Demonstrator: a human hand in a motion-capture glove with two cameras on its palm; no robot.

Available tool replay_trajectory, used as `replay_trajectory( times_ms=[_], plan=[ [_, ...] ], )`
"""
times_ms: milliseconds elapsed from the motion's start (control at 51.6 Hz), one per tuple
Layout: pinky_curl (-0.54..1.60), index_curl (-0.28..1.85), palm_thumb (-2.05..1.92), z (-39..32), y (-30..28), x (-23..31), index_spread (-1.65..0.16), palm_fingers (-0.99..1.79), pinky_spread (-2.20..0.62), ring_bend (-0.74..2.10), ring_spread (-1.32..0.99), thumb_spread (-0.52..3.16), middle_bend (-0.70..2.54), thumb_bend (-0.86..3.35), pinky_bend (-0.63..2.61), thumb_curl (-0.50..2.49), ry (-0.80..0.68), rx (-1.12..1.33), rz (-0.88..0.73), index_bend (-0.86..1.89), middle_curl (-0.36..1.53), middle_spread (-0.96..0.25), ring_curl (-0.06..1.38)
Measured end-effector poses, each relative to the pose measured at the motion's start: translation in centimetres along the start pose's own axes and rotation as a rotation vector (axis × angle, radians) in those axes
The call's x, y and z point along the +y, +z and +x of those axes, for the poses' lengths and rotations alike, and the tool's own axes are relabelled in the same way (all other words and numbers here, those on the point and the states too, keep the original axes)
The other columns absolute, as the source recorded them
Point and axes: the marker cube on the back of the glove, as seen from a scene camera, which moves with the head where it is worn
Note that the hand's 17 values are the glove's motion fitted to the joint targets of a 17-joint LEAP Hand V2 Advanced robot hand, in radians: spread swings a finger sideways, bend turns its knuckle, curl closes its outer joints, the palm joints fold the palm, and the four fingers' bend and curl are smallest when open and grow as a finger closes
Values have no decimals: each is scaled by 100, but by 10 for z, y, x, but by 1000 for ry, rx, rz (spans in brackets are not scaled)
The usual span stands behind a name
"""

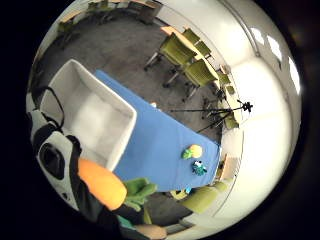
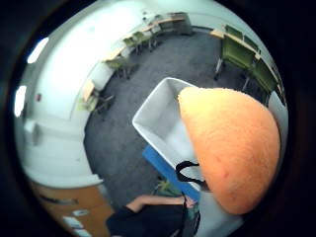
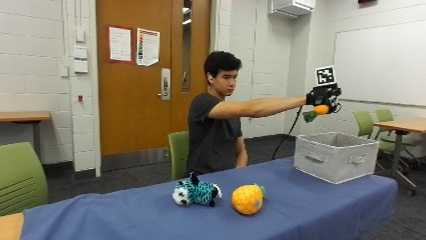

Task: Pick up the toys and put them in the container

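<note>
outside view: gloved hands [image 3: 323, 96] partly hide carrot toy [image 3: 320, 109] above container [image 3: 336, 156].

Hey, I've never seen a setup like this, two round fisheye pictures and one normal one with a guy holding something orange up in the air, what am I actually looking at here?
There is no robot here. A person sits at a table covered with a blue cloth and works with a black-gloved right hand. The normal picture comes from a camera across the table. The two round ones come from small cameras on that hand's palm, one by the thumb and one by the little finger, looking down.

The hand holds an orange plush carrot with green leaves, raised above an open grey fabric box, which looks empty. In the palm views the carrot looms large because it is so close.

On the cloth lie a teal and white striped plush animal and an orange plush pineapple.
</note>
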Motion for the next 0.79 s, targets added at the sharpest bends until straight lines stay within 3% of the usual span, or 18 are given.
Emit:
replay_trajectory(
  times_ms=[97, 174, 252, 291, 329, 349, 426, 562, 640, 698, 795],
  plan=[
    [43, 89, 59, 28, 10, -6, -27, 124, -48, 131, -35, 93, 114, 4, 79, 89, -16, -111, -7, 67, 68, -30, 52],
    [43, 89, 59, 35, 21, -10, -27, 124, -48, 131, -35, 93, 115, 3, 80, 91, -23, -7, 10, 67, 68, -30, 52],
    [42, 90, 59, 18, 25, -18, -27, 123, -48, 131, -35, 93, 115, 3, 78, 93, 131, -97, 14, 67, 68, -29, 51],
    [41, 89, 57, 15, 28, -16, -27, 118, -49, 130, -35, 93, 113, 1, 77, 92, 133, -111, -35, 64, 67, -30, 51],
    [42, 87, 49, 16, 32, -12, -28, 108, -48, 127, -35, 97, 107, -5, 82, 87, 86, -98, -81, 53, 64, -30, 49],
    [43, 82, 31, 16, 32, -10, -28, 76, -45, 125, -37, 103, 96, -14, 87, 79, 61, -109, -88, 36, 60, -31, 48],
    [50, 85, 7, 21, 29, -6, -25, 23, -39, 117, -34, 103, 75, -15, 94, 68, 13, -108, -63, 26, 57, -26, 50],
    [42, 70, -5, 54, 23, 9, -24, 22, -32, 105, -34, 103, 65, -8, 91, 57, -53, 28, -21, 15, 50, -21, 38],
    [40, 68, -6, 26, 14, 19, -23, 23, -30, 104, -34, 103, 62, -7, 91, 52, -32, 77, 5, 15, 49, -19, 36],
    [40, 66, -6, 2, 5, 27, -22, 23, -29, 104, -34, 103, 61, -7, 90, 49, 19, 8, 14, 15, 48, -19, 35],
    [39, 65, -7, 40, -5, 53, -22, 22, -27, 101, -34, 103, 60, -7, 88, 44, -7, -37, 16, 17, 47, -19, 34]
  ],
)
